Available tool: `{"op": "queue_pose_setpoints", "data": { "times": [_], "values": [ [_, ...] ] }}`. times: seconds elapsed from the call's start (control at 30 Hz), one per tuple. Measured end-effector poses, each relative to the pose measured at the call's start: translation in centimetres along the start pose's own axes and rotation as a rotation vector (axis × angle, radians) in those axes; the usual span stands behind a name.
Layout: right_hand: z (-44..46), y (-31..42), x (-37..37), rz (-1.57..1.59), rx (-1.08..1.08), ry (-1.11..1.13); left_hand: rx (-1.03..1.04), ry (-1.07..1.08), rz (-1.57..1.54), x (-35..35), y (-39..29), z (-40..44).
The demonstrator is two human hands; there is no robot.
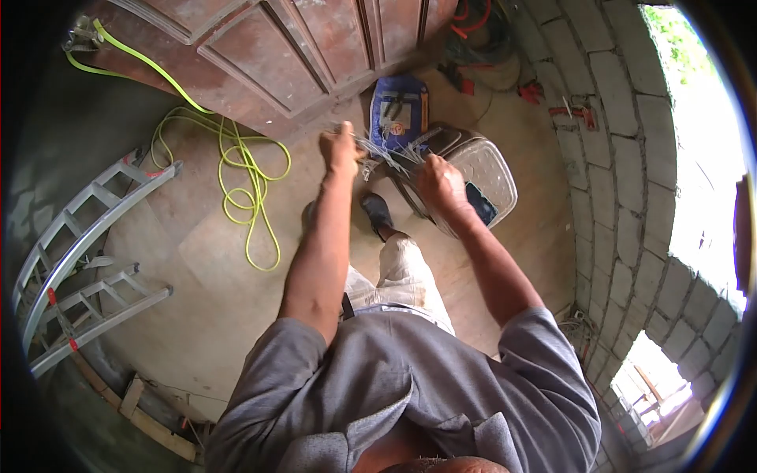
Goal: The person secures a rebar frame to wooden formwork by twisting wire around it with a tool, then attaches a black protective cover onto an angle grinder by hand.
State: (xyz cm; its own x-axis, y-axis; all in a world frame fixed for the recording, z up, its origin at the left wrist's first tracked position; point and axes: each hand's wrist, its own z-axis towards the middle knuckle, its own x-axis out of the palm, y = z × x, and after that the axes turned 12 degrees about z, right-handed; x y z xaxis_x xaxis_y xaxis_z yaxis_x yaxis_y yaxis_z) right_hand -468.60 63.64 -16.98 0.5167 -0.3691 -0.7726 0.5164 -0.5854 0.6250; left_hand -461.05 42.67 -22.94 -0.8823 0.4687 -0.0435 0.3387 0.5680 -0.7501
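Between my two hands stretches a bundle of thin, pale grey-white strands (392,158), blurred, with loose ends sticking out; whether they are wires or plastic strips I cannot tell. My left hand (341,150) is closed on its left end, and my right hand (443,185) is closed on its right end. Beyond the bundle lies a blue bag (378,130) on the floor, with dark-handled pliers (397,107) on top. Just right of my right hand is a greyish plastic container (493,162) with a dark blue item (481,203) at its near side, partly hidden by my forearm.
A brown panelled door (268,59) stands ahead. Yellow-green hose or cord (251,177) lies coiled on the floor to the left, near an aluminium ladder (75,229). A block wall (615,158) with bright openings runs along the right. Red-handled tools (530,92) lie near it.
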Motion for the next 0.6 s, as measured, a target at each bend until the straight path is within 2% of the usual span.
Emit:
{"op": "queue_pose_setpoints", "data": {
  "times": [0.07,0.13,0.2,0.23,0.3,0.33,0.4,0.43,0.47,0.53,0.57,0.6],
  "values": [
    [-1.9,-3.0,-2.5,0.031,0.006,-0.061,-0.029,-0.051,-0.171,-2.8,-0.3,2.8],
    [-2.6,-3.8,-5.4,0.091,0.135,-0.173,-0.043,-0.116,-0.185,-4.4,-1.6,4.3],
    [-2.3,-3.3,-7.9,0.298,0.400,-0.251,-0.071,-0.153,-0.230,-3.0,-2.1,5.4],
    [-1.9,-3.1,-8.3,0.588,0.470,-0.335,-0.096,0.020,-0.189,-1.7,-1.7,5.9],
    [-0.8,-0.8,-9.3,1.085,0.543,-0.471,-0.090,0.216,0.050,0.8,-3.4,2.6],
    [-0.7,0.3,-9.8,1.079,0.540,-0.462,-0.062,0.235,0.248,1.8,-5.5,-1.1],
    [0.0,2.7,-10.2,1.222,0.517,-0.255,0.402,0.144,0.613,1.9,-1.9,-1.0],
    [0.3,5.1,-9.9,1.059,0.520,-0.229,0.544,0.186,0.619,0.3,-4.8,-5.0],
    [0.0,6.0,-9.2,1.088,0.483,-0.173,0.730,0.069,0.547,-1.2,-6.0,-8.5],
    [0.0,7.4,-7.0,0.405,0.251,0.209,1.013,-0.198,0.638,-5.0,-8.6,-16.3],
    [0.6,10.2,-6.1,0.323,0.253,0.425,0.967,-0.073,0.646,-7.0,-9.0,-19.3],
    [0.8,13.1,-5.3,0.217,0.228,0.635,1.055,0.055,0.858,-9.4,-10.4,-21.8]
  ]
}}
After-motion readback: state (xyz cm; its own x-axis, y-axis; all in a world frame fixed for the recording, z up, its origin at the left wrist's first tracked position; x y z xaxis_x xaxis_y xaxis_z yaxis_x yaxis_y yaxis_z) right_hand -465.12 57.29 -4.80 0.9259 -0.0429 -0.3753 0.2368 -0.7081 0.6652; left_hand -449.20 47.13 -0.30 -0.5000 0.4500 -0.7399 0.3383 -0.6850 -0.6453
